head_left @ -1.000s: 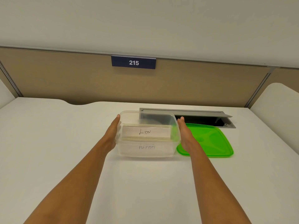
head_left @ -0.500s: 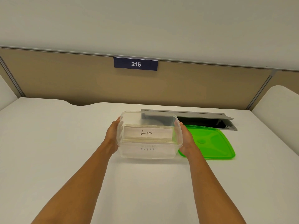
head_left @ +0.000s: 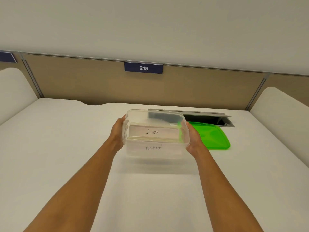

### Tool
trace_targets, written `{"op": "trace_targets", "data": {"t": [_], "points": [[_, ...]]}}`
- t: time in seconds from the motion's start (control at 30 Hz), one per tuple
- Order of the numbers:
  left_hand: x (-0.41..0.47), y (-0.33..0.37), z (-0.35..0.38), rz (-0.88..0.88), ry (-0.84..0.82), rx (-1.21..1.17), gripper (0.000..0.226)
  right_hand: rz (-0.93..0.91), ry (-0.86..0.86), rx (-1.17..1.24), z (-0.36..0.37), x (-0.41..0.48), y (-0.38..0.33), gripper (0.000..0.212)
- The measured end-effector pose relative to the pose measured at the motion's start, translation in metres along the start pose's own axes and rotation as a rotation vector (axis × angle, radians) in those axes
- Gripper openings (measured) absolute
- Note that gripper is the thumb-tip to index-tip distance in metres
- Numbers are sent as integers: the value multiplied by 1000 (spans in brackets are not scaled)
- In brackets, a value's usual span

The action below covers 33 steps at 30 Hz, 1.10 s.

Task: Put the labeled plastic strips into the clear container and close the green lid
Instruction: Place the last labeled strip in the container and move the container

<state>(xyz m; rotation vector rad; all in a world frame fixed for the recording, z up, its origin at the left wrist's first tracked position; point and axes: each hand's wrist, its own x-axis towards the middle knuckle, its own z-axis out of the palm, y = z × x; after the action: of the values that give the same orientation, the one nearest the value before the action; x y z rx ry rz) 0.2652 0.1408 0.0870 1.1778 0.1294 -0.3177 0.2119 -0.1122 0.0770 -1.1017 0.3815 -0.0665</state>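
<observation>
The white desk (head_left: 58,148) carries the green lid (head_left: 212,136) lying flat just to the right, free to be picked up once the tub is set down. The clear container (head_left: 155,153) appears lifted a little off the desk, clamped at its short ends between the left hand (head_left: 117,133) and the right hand (head_left: 192,138), each closed flat against a wall so it stays level. Inside, the labeled strips (head_left: 153,132) lie stacked flat, one marked "LION" on top, so by my reading only the lid remains to be closed.
</observation>
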Motion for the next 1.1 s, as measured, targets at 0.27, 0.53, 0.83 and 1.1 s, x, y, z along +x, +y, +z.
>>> {"op": "trace_targets", "data": {"t": [0.27, 0.53, 0.83, 1.1], "points": [[-63, -15, 2, 0, -6, 18, 46, -16, 53, -19, -14, -61, 8, 21], [-108, -36, -10, -23, 41, 1, 49, 12, 6, -109, -22, -114, 24, 42], [-144, -48, -42, -65, 27, 13, 47, 19, -22, -179, -13, -147, 52, 50], [-157, -54, -70, -74, 43, 41, 45, 49, -5, -138, 1, -166, 77, 45]]}}
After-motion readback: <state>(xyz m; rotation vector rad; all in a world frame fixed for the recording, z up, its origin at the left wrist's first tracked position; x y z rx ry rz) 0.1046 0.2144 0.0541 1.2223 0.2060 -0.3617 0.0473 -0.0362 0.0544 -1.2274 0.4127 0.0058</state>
